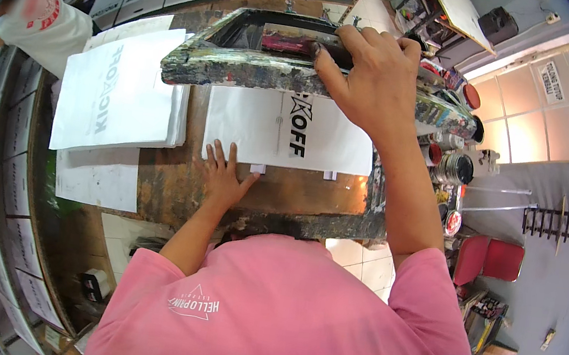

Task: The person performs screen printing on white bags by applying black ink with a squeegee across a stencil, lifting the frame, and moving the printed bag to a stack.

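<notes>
A paint-crusted screen printing frame [234, 70] is tilted up above the work board. Inside it lies a squeegee [288, 41] with a pink-stained, dark handle. My right hand [377, 75] is closed round the right end of this squeegee, its wrist crossing over the frame's near bar; the fingertips are partly hidden. Under the frame, a white bag or sheet [249, 119] with black printing lies flat, its far part covered. My left hand [222, 173] has its fingers spread, the tips touching the sheet's near left edge. Two small white tabs [257, 168] stick out at that edge.
A stack of printed white pieces [120, 91] stands left of the frame. Racks [19, 175] holding similar pieces run along the left and far side. At the far left is another person [50, 21]. Ink cans [455, 167] crowd the right; a red chair [489, 262] stands beyond.
</notes>
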Demonstrator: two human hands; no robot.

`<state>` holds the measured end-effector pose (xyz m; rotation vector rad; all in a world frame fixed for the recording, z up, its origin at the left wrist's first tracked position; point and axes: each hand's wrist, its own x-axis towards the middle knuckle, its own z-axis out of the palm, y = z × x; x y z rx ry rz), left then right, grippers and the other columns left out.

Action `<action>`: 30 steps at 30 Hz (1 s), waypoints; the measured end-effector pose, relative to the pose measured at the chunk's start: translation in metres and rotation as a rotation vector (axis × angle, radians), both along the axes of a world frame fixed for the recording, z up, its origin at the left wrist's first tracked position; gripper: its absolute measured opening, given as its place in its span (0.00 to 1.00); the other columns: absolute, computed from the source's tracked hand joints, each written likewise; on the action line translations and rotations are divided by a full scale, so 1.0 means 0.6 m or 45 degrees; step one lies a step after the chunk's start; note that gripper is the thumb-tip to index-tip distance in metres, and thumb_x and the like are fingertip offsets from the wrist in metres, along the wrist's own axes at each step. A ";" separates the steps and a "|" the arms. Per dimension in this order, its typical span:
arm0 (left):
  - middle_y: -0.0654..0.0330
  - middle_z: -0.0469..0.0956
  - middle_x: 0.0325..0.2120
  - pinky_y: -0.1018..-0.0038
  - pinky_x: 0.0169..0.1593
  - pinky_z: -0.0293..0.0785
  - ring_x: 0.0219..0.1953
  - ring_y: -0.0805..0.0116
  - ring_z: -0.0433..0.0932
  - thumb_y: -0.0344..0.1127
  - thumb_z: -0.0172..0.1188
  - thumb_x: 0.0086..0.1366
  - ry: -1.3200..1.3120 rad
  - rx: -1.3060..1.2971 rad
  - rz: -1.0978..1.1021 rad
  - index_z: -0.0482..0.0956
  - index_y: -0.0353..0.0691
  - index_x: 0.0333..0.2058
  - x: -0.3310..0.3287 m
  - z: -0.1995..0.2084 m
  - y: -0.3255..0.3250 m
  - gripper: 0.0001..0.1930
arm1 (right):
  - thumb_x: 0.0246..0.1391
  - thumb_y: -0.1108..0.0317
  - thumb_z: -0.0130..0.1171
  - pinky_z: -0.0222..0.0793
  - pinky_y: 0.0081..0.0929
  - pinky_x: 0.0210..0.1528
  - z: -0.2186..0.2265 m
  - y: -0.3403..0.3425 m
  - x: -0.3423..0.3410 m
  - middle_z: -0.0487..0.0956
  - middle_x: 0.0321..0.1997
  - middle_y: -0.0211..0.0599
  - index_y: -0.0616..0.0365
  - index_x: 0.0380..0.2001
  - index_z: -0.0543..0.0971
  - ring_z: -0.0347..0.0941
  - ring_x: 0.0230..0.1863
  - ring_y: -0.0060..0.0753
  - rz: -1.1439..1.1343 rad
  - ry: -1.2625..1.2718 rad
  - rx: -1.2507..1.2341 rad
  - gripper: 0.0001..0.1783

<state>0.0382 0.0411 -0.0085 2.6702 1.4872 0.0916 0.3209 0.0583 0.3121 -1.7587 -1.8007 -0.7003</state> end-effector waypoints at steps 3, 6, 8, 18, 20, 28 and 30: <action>0.44 0.52 0.75 0.26 0.68 0.11 0.80 0.46 0.39 0.85 0.39 0.61 0.008 -0.131 0.017 0.56 0.27 0.72 0.024 0.015 0.011 0.62 | 0.55 0.46 0.63 0.60 0.46 0.48 0.022 0.014 0.009 0.79 0.27 0.36 0.54 0.31 0.83 0.77 0.33 0.41 -0.018 0.024 -0.065 0.21; 0.44 0.60 0.73 0.30 0.73 0.24 0.78 0.44 0.49 0.69 0.48 0.71 -0.158 -0.129 0.021 0.62 0.27 0.70 0.045 0.058 0.020 0.48 | 0.55 0.46 0.63 0.60 0.46 0.46 0.035 0.031 0.018 0.80 0.26 0.36 0.54 0.31 0.83 0.77 0.31 0.41 -0.017 0.022 -0.064 0.21; 0.43 0.65 0.69 0.38 0.75 0.39 0.75 0.43 0.57 0.50 0.53 0.74 -0.544 -0.150 -0.005 0.66 0.27 0.67 0.065 0.060 0.042 0.34 | 0.55 0.46 0.63 0.60 0.46 0.45 0.049 0.045 0.024 0.79 0.25 0.36 0.54 0.30 0.83 0.77 0.31 0.42 0.012 0.028 -0.034 0.21; 0.54 0.76 0.63 0.77 0.57 0.72 0.59 0.72 0.76 0.22 0.51 0.74 -1.428 -0.367 0.390 0.70 0.40 0.69 0.038 0.179 0.091 0.25 | 0.55 0.46 0.64 0.61 0.45 0.47 0.070 0.067 0.035 0.83 0.30 0.38 0.55 0.34 0.85 0.79 0.34 0.45 0.015 0.111 -0.076 0.21; 0.57 0.79 0.61 0.79 0.54 0.72 0.53 0.75 0.77 0.24 0.50 0.76 -1.503 -0.500 0.513 0.72 0.39 0.68 -0.026 0.205 0.115 0.23 | 0.55 0.47 0.63 0.61 0.45 0.48 0.069 0.067 0.042 0.83 0.32 0.38 0.55 0.37 0.85 0.79 0.35 0.44 0.017 0.110 -0.089 0.21; 0.47 0.75 0.63 0.69 0.69 0.63 0.65 0.62 0.72 0.31 0.53 0.75 -1.305 -0.217 0.720 0.73 0.29 0.64 -0.376 0.196 0.271 0.22 | 0.56 0.49 0.65 0.61 0.46 0.51 0.052 0.027 0.007 0.82 0.35 0.38 0.55 0.42 0.84 0.77 0.41 0.44 -0.050 0.077 -0.187 0.22; 0.47 0.75 0.63 0.69 0.68 0.64 0.65 0.61 0.72 0.34 0.54 0.75 -1.260 -0.125 0.695 0.72 0.30 0.65 -0.485 0.172 0.328 0.24 | 0.56 0.49 0.65 0.60 0.45 0.51 0.053 0.019 -0.003 0.82 0.36 0.38 0.56 0.42 0.84 0.76 0.41 0.44 -0.074 0.075 -0.229 0.22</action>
